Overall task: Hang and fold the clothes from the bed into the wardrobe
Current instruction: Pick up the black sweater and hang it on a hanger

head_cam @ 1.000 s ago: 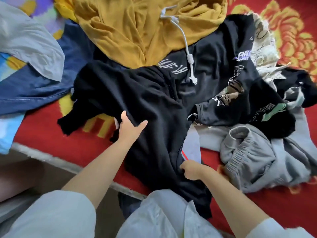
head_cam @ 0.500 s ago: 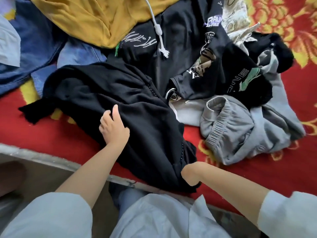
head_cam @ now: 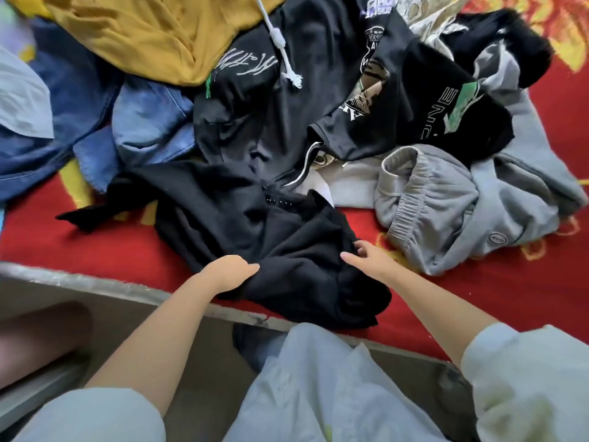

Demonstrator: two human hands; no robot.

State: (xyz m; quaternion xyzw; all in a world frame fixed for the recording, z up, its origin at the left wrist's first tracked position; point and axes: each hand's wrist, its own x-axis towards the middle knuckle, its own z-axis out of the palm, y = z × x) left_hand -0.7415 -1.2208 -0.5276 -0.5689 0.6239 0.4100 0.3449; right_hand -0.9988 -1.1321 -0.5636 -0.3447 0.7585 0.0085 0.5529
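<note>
I see my left hand [head_cam: 234, 273] at 7 o'clock gripping a fold of the black garment [head_cam: 242, 231], fingers curled into the cloth. My right hand [head_cam: 369, 258] at 5 o'clock rests on it, fingers loosely spread, gripping nothing. The garment lies bunched on the red bedspread [head_cam: 510, 298] at the bed's near edge. Grey sweatpants [head_cam: 446, 205] sit at 3 o'clock, a mustard hoodie [head_cam: 153, 30] at 11.

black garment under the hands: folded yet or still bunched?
Bunched, not folded. The black garment lies crumpled with uneven creases, one end trailing left on the red bedcover. Left hand grips it; right hand touches it.
</note>
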